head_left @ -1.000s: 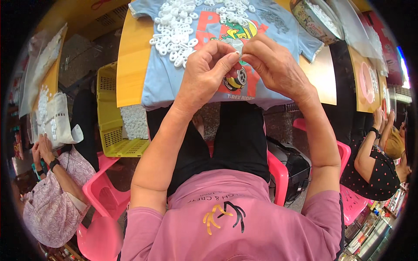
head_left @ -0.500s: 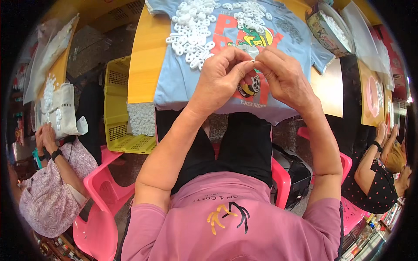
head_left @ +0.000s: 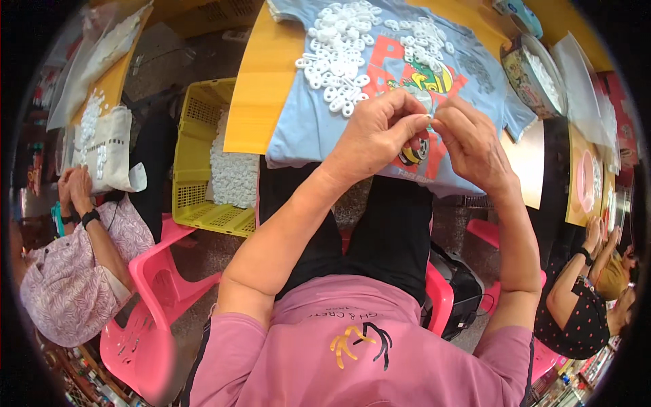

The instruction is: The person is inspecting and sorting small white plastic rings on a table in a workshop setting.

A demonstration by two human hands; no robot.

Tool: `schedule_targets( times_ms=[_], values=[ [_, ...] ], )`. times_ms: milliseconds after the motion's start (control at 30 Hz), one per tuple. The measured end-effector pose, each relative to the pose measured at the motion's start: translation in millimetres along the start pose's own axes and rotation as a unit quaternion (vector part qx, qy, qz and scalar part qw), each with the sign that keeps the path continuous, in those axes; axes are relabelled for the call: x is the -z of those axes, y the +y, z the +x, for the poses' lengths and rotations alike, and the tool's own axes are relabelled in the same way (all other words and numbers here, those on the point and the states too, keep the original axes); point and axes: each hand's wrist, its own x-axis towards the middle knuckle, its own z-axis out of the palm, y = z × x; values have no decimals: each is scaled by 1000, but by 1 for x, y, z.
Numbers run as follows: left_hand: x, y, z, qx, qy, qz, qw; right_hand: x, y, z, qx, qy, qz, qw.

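Over a light blue printed T-shirt [head_left: 288,136] spread on the table, my two hands meet fingertip to fingertip. My left hand [head_left: 380,134] is closed in a pinch, and so is my right hand [head_left: 470,141]. A tiny pale bit shows where the fingertips join, but the fingers cover most of it and its kind cannot be made out. Beyond my left hand lies a heap of small white oval plastic pieces with holes [head_left: 338,51]. A smaller group of white pieces [head_left: 426,42] is beyond my right hand. A patch of small dark pieces [head_left: 477,73] lies farther right.
A printed tin [head_left: 517,68] of white pieces stands at the table's right. Left of the table is a yellow crate [head_left: 193,136] with a bag of white pieces [head_left: 234,169]. Pink chairs [head_left: 146,292] and seated people flank me; a black bag [head_left: 461,292] sits right of my legs.
The whole view has shifted, so the table and my hands appear farther right and slightly lower. Both hands keep their pinch together over the shirt.
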Motion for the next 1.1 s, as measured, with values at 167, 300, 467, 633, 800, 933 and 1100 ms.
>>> schedule_targets(
  times_ms=[167,300,467,633,800,933,1100],
  values=[
    [-2,1,0,-22,12,40,999,-3,2,0,-23,-1,37,999],
    [-2,-4,1,-59,37,74,995,-2,-1,5,-60,-5,45,997],
    [-13,-5,-1,-105,106,103,983,11,16,6,-196,-42,269,942],
    [-27,17,-27,-232,74,160,956,0,16,14,-249,97,246,932],
    [-14,25,-80,-157,-25,207,965,-38,-18,44,-53,91,90,990],
    [10,37,-113,-57,6,190,980,-57,-41,69,44,63,-63,995],
    [39,45,-134,-26,79,129,988,-73,-40,79,68,17,-166,984]
  ],
)
